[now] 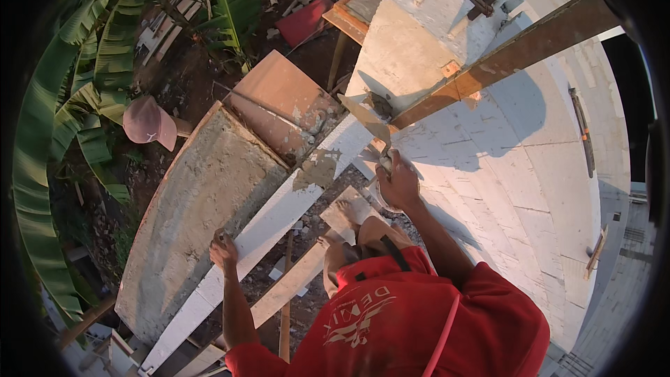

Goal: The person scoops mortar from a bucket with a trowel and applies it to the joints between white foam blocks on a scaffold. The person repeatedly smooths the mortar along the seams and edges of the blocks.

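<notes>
Trowel (366,118) and right hand (400,183) meet just right of the middle of the frame: the hand is clamped round the handle, and the blade points to the upper left. A dark lump of mortar (379,105) sits at the blade's upper edge, beside the lower end of a long brown beam (502,63) that slants in from the upper right.

The two hands are well apart. Left hand (223,251), left of centre and lower down, has its fingers curled at the border between a mortar-covered slab (199,216) and a narrow white ledge (255,237) — whether it grips anything, I cannot tell. The ledge runs from the lower left up to the trowel, with a grey mortar patch (317,170) spread over part of its top.

A curved surface of white blocks (502,181) fills the right side, carrying a shadow and a thin dark bar (581,129) near its outer edge. Above the slab lies a reddish-brown panel (276,91); at upper left, a pink cap (148,122) stands out among broad green leaves (115,49). Bare feet (347,211) and a red shirt (419,314) show at bottom centre, next to a plank (289,286).
</notes>
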Tool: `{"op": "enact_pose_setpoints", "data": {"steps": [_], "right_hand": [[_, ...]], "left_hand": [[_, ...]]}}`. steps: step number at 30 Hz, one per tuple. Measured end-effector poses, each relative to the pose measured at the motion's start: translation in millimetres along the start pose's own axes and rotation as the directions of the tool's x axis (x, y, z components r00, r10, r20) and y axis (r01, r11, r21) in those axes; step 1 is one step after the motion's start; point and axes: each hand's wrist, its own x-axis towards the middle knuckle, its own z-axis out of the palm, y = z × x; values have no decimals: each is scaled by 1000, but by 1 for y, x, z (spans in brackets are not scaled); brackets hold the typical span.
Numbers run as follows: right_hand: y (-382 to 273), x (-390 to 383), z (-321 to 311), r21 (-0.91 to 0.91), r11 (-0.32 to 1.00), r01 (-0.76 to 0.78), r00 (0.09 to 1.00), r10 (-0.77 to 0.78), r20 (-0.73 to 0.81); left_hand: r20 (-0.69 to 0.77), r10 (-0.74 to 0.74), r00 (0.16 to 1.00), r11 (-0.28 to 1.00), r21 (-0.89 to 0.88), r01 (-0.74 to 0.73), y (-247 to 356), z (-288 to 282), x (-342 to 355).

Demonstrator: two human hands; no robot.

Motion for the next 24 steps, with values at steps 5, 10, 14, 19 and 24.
{"op": "enact_pose_setpoints", "data": {"steps": [5, 10, 14, 19, 24], "right_hand": [[0, 56, 22, -32, 986, 161, 899, -160, -408], [8, 79, 34, -73, 995, -72, 977, 55, -207], [9, 76, 37, -108, 992, -68, 971, 41, -236], [8, 77, 34, -128, 991, -38, 963, 2, -270], [6, 77, 28, -95, 995, -29, 967, 3, -254]], "left_hand": [[-30, 22, 999, 999, -44, -23, -1, -1, 0], [22, -33, 999, 999, -9, 33, 0, -2, 1], [14, -52, 999, 999, -2, 52, 0, 0, 2], [7, -29, 1000, 999, -34, 29, -2, 0, 1], [20, -41, 999, 999, 6, 41, -2, -1, 1]]}}
